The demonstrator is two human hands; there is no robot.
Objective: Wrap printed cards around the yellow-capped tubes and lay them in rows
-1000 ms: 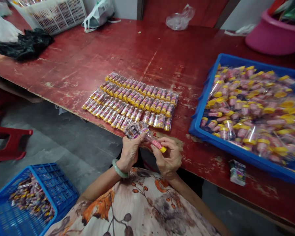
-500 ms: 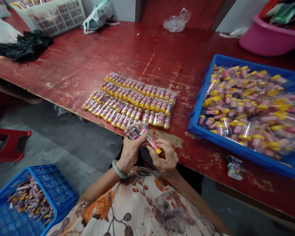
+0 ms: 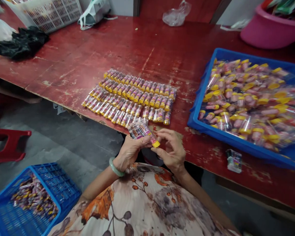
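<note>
Head view: left hand (image 3: pixel 130 154) pinching a wrapped tube (image 3: pixel 146 130), right hand (image 3: pixel 170 150) beside it.
Left fingers (image 3: pixel 144 140) close on the tube and its card (image 3: pixel 135 131), leaving the end free (within reach of the curved, part-open right fingers (image 3: pixel 162 131), just by the yellow cap (image 3: pixel 156 144)); tube rows (image 3: pixel 127 98) lie beyond on the desk (image 3: pixel 64 65).
</note>
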